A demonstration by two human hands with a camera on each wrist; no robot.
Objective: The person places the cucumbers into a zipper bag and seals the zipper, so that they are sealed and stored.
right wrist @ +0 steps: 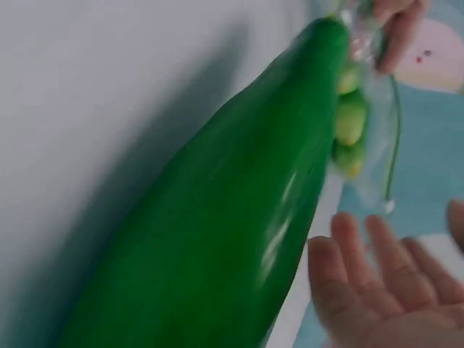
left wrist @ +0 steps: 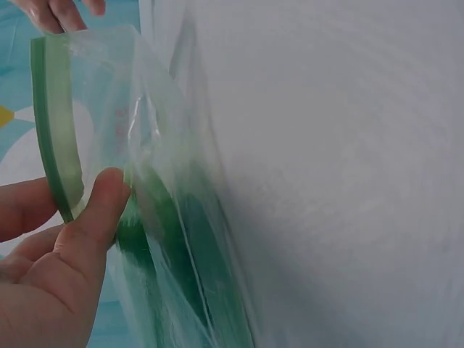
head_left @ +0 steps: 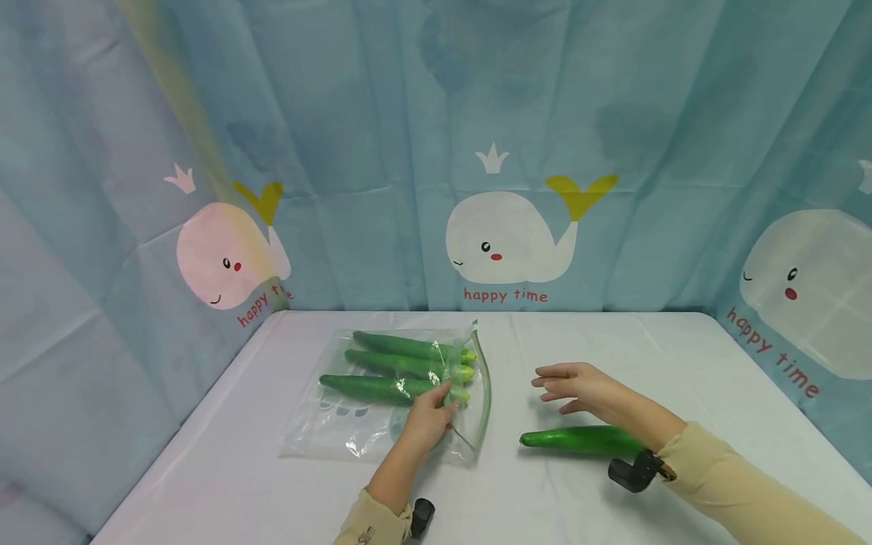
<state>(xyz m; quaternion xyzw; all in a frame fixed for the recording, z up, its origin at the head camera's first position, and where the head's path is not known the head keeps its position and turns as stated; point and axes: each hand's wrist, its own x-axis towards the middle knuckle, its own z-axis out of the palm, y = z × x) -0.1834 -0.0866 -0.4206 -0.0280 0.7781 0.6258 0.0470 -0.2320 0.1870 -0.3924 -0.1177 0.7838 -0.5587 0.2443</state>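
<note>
A clear zip bag [head_left: 306, 439] with a green zip edge [left wrist: 52, 138] lies on the table, its mouth towards the right. Inside are three green cucumbers [head_left: 388, 387] with yellowish ends, side by side. My left hand [head_left: 425, 420] pinches the bag's film near the mouth between thumb and fingers. Right of the bag lies a loose cucumber [head_left: 572, 438], partly hidden by my right forearm. Over and just beyond it my right hand [head_left: 579, 387] is held with its fingers extended, touching nothing. The right wrist view shows that palm [right wrist: 391, 304] beside the loose cucumber.
A white cloth covers the table [head_left: 225, 469]. Blue curtains [head_left: 381, 250] printed with whales hang behind it and along both sides. Dark wrist cameras [head_left: 636, 471] sit at both cuffs.
</note>
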